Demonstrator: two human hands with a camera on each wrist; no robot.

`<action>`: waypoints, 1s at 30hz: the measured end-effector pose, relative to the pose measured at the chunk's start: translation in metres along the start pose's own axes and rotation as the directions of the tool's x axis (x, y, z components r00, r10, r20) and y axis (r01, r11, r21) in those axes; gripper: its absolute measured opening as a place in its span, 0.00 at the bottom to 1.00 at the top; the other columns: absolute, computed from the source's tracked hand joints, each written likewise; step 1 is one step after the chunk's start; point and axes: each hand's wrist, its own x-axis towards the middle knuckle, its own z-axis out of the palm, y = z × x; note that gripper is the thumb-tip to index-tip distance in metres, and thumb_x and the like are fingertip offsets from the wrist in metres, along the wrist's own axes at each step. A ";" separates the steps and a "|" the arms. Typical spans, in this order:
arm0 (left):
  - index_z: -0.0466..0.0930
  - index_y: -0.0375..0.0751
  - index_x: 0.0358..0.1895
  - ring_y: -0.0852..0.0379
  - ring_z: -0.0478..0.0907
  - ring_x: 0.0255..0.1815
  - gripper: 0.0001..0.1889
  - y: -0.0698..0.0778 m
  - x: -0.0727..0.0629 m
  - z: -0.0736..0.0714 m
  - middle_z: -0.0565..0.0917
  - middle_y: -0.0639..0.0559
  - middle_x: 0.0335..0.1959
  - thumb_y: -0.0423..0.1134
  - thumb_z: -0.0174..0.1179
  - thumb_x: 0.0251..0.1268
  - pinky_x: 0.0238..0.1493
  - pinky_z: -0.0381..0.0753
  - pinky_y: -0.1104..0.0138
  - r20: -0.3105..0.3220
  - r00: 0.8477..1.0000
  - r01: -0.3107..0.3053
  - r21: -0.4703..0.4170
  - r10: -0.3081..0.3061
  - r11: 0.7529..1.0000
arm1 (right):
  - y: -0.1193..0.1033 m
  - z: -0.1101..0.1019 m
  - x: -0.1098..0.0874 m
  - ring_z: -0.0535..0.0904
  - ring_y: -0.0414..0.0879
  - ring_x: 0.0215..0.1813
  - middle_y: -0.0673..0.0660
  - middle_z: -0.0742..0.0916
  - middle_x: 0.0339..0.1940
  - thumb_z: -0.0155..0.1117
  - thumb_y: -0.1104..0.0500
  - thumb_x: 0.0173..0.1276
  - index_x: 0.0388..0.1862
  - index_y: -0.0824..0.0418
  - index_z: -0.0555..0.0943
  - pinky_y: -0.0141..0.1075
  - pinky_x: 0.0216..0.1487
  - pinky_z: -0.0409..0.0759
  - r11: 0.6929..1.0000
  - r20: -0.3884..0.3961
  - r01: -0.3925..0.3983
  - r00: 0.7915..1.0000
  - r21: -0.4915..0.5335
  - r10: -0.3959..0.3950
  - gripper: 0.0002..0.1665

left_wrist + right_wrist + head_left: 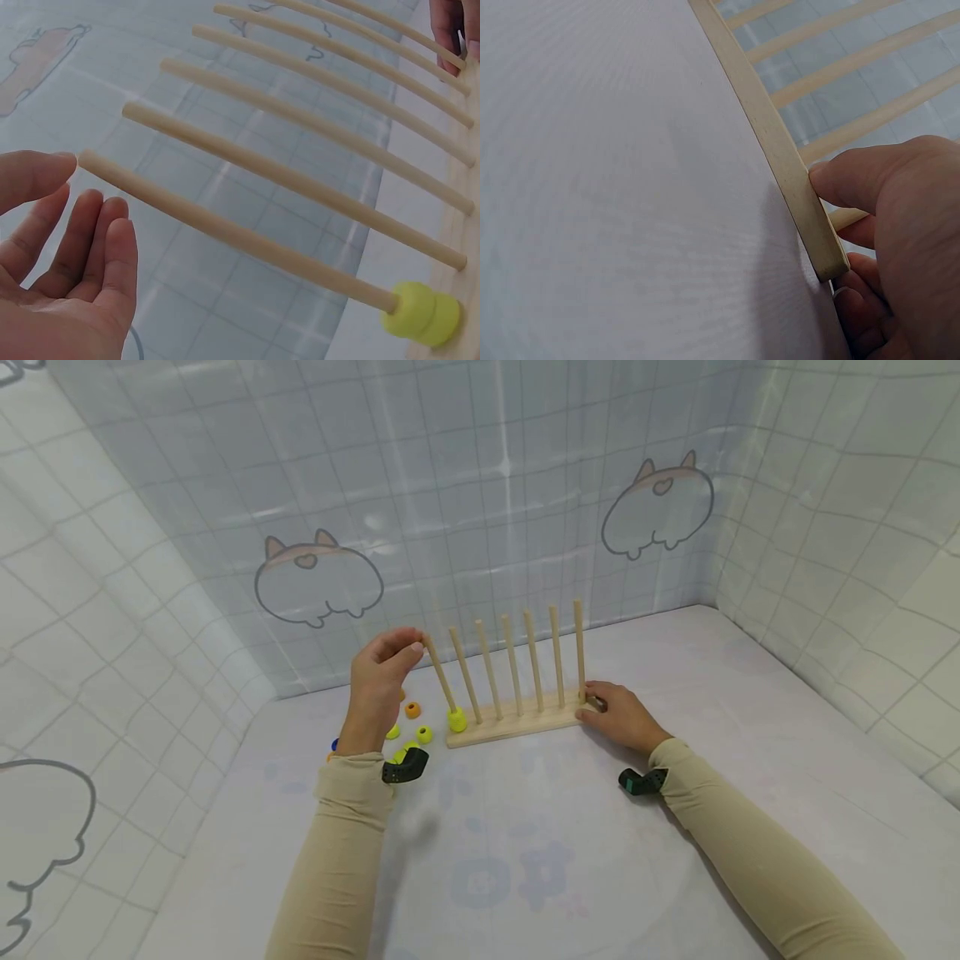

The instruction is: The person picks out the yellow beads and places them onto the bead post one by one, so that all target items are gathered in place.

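Note:
A wooden peg rack has a long flat base (517, 722) with several upright pegs (512, 664). On the leftmost peg (240, 236), yellow beads (421, 313) sit stacked at the bottom, against the base. My left hand (378, 681) is at the top of that peg. In the left wrist view its thumb tip is right beside the peg's end, the other fingers loosely bent below with no bead among them. My right hand (621, 717) grips the right end of the base, thumb on the front edge (802, 202) and fingers behind.
Loose yellow beads (424, 734) and an orange bead (412, 710) lie left of the rack, some partly hidden behind the left hand and wrist. A blue bead (335, 744) peeks out by the left wrist. A grid-patterned wall (465, 510) stands behind the rack.

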 end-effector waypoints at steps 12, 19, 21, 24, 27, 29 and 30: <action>0.78 0.36 0.59 0.48 0.78 0.60 0.19 -0.018 -0.024 -0.026 0.81 0.45 0.54 0.36 0.67 0.67 0.61 0.78 0.65 -0.077 0.995 0.070 0.002 -0.070 0.998 | 0.002 0.002 0.001 0.65 0.64 0.73 0.66 0.71 0.73 0.65 0.55 0.72 0.68 0.71 0.73 0.56 0.71 0.67 1.000 0.006 0.011 1.000 0.005 -0.011 0.31; 0.78 0.36 0.59 0.49 0.80 0.57 0.19 -0.027 -0.041 -0.043 0.81 0.44 0.54 0.36 0.66 0.68 0.60 0.78 0.67 -0.127 0.988 0.098 0.050 -0.091 0.994 | 0.002 0.000 0.000 0.65 0.64 0.73 0.65 0.71 0.73 0.65 0.54 0.72 0.69 0.70 0.73 0.57 0.70 0.67 1.000 -0.001 0.012 1.000 0.006 -0.012 0.32; 0.77 0.36 0.61 0.48 0.79 0.58 0.20 -0.030 -0.047 -0.048 0.80 0.44 0.55 0.37 0.66 0.69 0.60 0.78 0.68 -0.129 0.986 0.120 0.072 -0.110 0.990 | 0.003 0.000 0.000 0.65 0.64 0.73 0.66 0.71 0.73 0.65 0.54 0.72 0.69 0.70 0.73 0.57 0.71 0.66 1.000 0.000 0.010 1.000 0.001 -0.010 0.32; 0.76 0.37 0.63 0.50 0.78 0.59 0.21 -0.034 -0.055 -0.056 0.79 0.44 0.57 0.39 0.65 0.70 0.60 0.78 0.69 -0.131 0.982 0.149 0.095 -0.136 0.984 | 0.004 0.000 0.001 0.65 0.64 0.73 0.66 0.71 0.73 0.65 0.54 0.72 0.69 0.70 0.73 0.57 0.71 0.66 1.000 0.002 0.001 1.000 -0.001 -0.001 0.32; 0.75 0.37 0.63 0.52 0.79 0.59 0.22 -0.039 -0.062 -0.064 0.79 0.44 0.57 0.40 0.65 0.70 0.59 0.78 0.70 -0.148 0.976 0.175 0.097 -0.159 0.980 | 0.004 0.000 0.001 0.66 0.63 0.72 0.65 0.72 0.73 0.65 0.54 0.72 0.69 0.70 0.73 0.57 0.71 0.66 1.000 0.003 -0.006 1.000 -0.001 0.006 0.32; 0.75 0.37 0.63 0.53 0.79 0.59 0.22 -0.041 -0.066 -0.068 0.79 0.45 0.57 0.39 0.65 0.70 0.58 0.78 0.71 -0.166 0.970 0.192 0.089 -0.176 0.977 | 0.004 0.000 0.001 0.66 0.63 0.72 0.66 0.72 0.73 0.65 0.54 0.72 0.69 0.70 0.73 0.57 0.71 0.66 1.000 0.004 -0.005 1.000 -0.002 0.005 0.32; 0.75 0.37 0.63 0.53 0.79 0.59 0.21 -0.042 -0.068 -0.070 0.79 0.45 0.56 0.39 0.65 0.70 0.58 0.79 0.71 -0.173 0.968 0.200 0.085 -0.183 0.976 | 0.005 0.000 0.001 0.66 0.63 0.72 0.65 0.72 0.73 0.65 0.53 0.72 0.69 0.69 0.73 0.57 0.71 0.67 1.000 0.003 -0.005 1.000 -0.003 0.005 0.32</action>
